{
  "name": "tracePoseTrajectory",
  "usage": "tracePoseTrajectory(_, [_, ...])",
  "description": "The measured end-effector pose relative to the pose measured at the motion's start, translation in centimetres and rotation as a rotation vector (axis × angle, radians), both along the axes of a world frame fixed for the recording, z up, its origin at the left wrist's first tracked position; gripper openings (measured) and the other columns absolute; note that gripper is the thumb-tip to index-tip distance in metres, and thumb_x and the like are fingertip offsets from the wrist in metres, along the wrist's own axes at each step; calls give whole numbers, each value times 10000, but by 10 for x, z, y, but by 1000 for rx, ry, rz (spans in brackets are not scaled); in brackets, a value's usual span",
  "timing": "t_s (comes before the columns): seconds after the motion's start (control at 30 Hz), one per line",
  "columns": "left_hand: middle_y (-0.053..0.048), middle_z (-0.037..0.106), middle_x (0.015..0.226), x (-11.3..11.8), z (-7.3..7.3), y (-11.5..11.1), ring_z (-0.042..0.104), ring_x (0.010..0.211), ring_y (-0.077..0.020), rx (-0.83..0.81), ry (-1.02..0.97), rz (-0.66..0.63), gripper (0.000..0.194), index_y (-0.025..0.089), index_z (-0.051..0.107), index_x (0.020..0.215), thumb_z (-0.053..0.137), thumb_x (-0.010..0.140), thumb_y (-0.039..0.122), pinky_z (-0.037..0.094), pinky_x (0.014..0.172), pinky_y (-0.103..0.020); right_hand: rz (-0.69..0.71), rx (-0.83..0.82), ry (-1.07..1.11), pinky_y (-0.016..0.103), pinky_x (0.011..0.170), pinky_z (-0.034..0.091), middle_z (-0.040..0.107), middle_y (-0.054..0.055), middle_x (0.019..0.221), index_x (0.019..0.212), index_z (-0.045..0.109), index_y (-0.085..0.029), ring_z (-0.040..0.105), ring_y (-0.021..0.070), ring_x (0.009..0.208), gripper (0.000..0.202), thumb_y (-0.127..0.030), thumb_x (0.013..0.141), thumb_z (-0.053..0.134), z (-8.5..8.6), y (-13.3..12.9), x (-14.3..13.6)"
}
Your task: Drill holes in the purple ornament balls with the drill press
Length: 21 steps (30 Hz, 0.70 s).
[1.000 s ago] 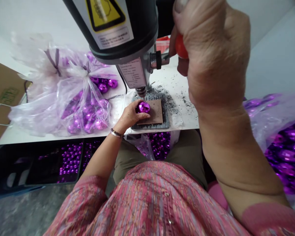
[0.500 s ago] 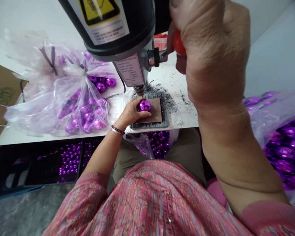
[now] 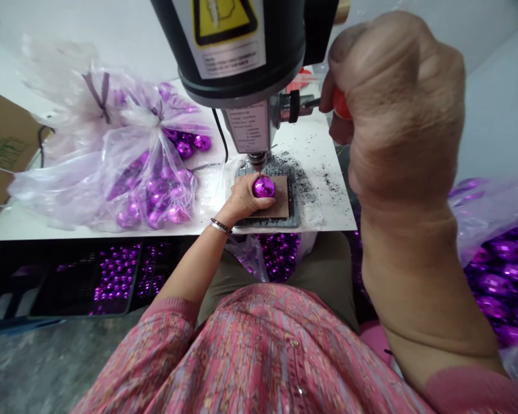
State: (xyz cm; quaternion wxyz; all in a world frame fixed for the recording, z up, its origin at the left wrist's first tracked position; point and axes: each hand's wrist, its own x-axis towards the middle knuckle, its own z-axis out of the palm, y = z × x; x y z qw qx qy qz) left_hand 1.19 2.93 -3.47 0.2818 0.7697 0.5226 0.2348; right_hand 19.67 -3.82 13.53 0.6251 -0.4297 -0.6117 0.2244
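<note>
My left hand (image 3: 246, 196) is closed around a shiny purple ball (image 3: 265, 187), steadying it on a brown board (image 3: 281, 202) over the grey base plate (image 3: 294, 215) of a drill press. Directly above the ball is the chuck (image 3: 257, 159); its bit comes down to the ball's top, though I cannot tell how deep it reaches. High on the right, my right hand (image 3: 397, 103) wraps round the red knob (image 3: 342, 104) of the press's feed lever. The black motor housing (image 3: 242, 52) fills the top middle.
Tied plastic bags of purple balls (image 3: 153, 184) lie on the white table (image 3: 211, 221), left of the press. Dark shavings (image 3: 304, 178) are scattered beside the base. Black crates (image 3: 116, 273) of balls stand below left; an open bag of balls (image 3: 501, 270) is at right.
The view has shifted, so the press sits further right in the picture. My right hand appears lower with the lever knob. My left hand still holds the ball under the chuck.
</note>
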Motion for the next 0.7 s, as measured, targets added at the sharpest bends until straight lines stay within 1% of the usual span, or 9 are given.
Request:
tracePoseTrajectory(0.1, [-70,747,1119,3,-3,-2,658,1146,-347,3,11,35,543,199,733,1167,900,655,268,513,1098,-536,-15,-5,-2,176,658,356,476,-71,654,735,415,-154,386,-23,589,307,-252,1011,506,-2,1,0])
tracePoseTrajectory(0.17, [-75,740,1134,4,-3,-3,651,1149,-358,-2,31,52,570,202,732,1183,905,646,280,514,1085,-541,-13,8,30,194,658,378,484,-70,650,733,439,-160,384,-9,572,340,-328,1004,557,-4,1,-1])
tracePoseTrajectory(0.23, [-81,734,1132,4,-2,-3,649,1148,-365,-10,49,55,595,197,732,1204,908,643,285,509,1085,-544,-26,14,36,225,645,371,443,-57,616,701,464,-166,371,12,567,413,-429,994,589,-7,-2,-3])
tracePoseTrajectory(0.27, [-83,733,1124,5,-2,-3,648,1148,-367,-16,52,50,602,196,731,1216,907,648,288,504,1088,-545,-45,9,27,239,639,358,423,-49,604,679,457,-168,364,21,571,440,-451,985,599,-10,-4,-4])
tracePoseTrajectory(0.33, [-80,732,1109,5,-1,-3,646,1146,-367,-27,51,42,598,199,733,1224,904,659,298,500,1092,-546,-91,-7,2,254,638,338,411,-37,604,658,433,-172,355,35,592,423,-404,963,612,-18,-8,-4])
tracePoseTrajectory(0.43, [-77,731,1115,5,0,-3,636,1156,-370,-26,54,47,595,209,737,1214,909,654,313,492,1103,-550,-129,-6,4,252,640,354,430,-30,625,662,435,-176,364,45,615,327,-296,902,622,-32,-14,-5])
tracePoseTrajectory(0.6, [-88,727,1164,5,0,-6,608,1193,-379,-15,62,67,647,201,724,1260,912,654,326,467,1134,-558,-167,9,-2,228,669,398,464,-24,657,682,491,-173,410,43,646,314,-343,911,625,-48,-18,-5])
tracePoseTrajectory(0.7, [-105,724,1209,5,-1,-6,597,1227,-389,-22,66,72,689,187,707,1309,909,666,329,455,1146,-558,-146,46,-19,218,647,371,432,-26,655,705,478,-173,389,41,635,297,-314,932,607,-55,-18,-4])
